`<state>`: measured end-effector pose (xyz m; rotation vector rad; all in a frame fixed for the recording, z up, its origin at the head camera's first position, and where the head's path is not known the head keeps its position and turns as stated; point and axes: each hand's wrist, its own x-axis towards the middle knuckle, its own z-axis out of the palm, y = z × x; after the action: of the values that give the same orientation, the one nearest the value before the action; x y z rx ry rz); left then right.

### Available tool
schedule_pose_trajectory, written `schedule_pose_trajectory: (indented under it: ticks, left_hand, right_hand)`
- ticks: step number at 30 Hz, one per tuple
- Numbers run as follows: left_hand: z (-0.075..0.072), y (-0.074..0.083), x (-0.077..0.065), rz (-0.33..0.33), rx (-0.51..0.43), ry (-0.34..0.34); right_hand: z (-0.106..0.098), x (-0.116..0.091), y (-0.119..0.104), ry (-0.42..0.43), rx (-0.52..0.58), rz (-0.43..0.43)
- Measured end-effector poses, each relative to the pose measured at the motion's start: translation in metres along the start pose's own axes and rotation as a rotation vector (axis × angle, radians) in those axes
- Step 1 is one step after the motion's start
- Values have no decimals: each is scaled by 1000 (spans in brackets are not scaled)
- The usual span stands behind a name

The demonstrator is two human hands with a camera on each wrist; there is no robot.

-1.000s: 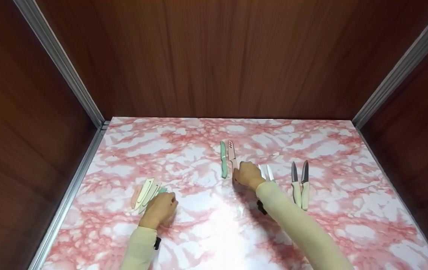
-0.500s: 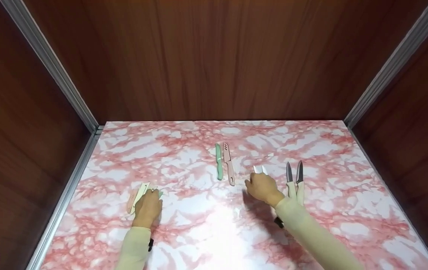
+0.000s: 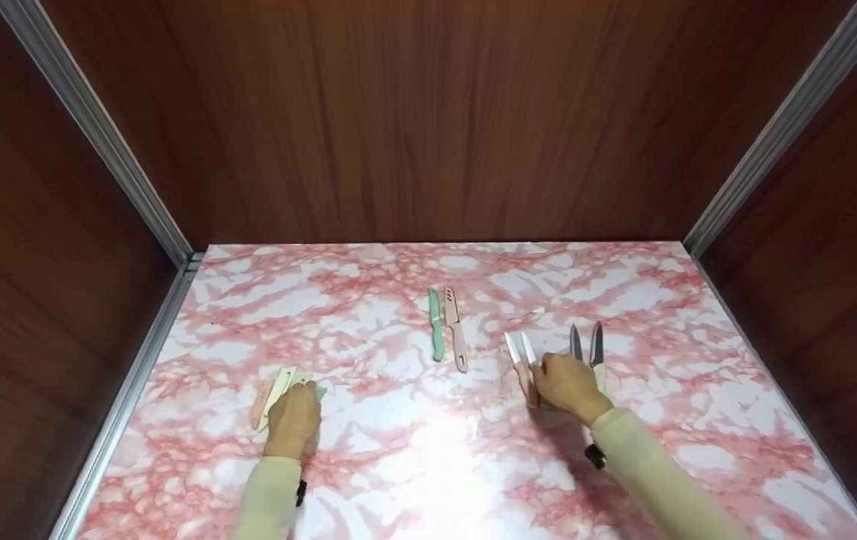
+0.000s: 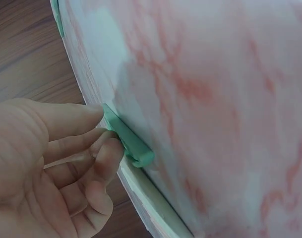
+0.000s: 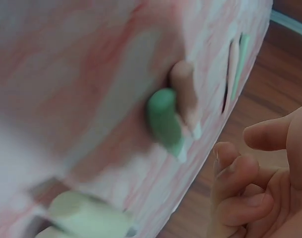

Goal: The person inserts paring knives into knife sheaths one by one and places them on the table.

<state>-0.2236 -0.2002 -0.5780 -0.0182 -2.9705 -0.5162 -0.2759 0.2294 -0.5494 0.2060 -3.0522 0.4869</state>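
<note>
Dark wood-grain panels [image 3: 398,127] rise beyond both hands as we look down on a red-and-white marbled table [image 3: 376,469] and a person's pale yellow sleeves [image 3: 657,472]. The right hand [image 3: 569,386] hovers with thumb and loosely bent fingers parted by a narrow gap; the left hand [image 3: 295,421] pinches a green sheath [image 4: 128,139]. Between the hands and farther off, a sheathed pink knife [image 3: 455,326] and a green knife [image 3: 435,322] lie side by side. Just right of the right hand are two dark-bladed, cream-handled knives [image 3: 597,345]; just left of it, a pink-handled knife [image 3: 523,377]. From the head, that hand hides most of a green-handled knife [image 5: 164,121]; the right wrist view shows us its rounded handle beside the pink one, apart from the fingers. Left of the pinch, the head view gives us a cream sheath [image 3: 277,395] and a pink sheath [image 3: 258,409], but only a corner of the green one; the left wrist view reveals its folded end.
</note>
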Motion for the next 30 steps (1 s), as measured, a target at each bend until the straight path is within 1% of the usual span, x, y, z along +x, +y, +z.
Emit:
schedule_pose_trajectory:
  ticks: [4,8,14,17,25,30]
  left_hand:
    - [0,-1,-1,-20,1,-3]
    - [0,-1,-1,-46,-3,-29]
    - [-3,0,0,-85,-28,-67]
    - [-3,1,1,-94,-33,-84]
    - [-2,3,0,-64,-59,-73]
    - [-1,4,1,-52,-61,-84]
  right_hand:
    - [-2,-2,8,-9,10,14]
    - [-3,-4,12,-28,17,26]
    - [-1,-5,15,-16,3,18]
    - [0,-6,15,-16,13,21]
    - [3,-7,15,0,23,23]
    - [4,-6,13,-10,27,33]
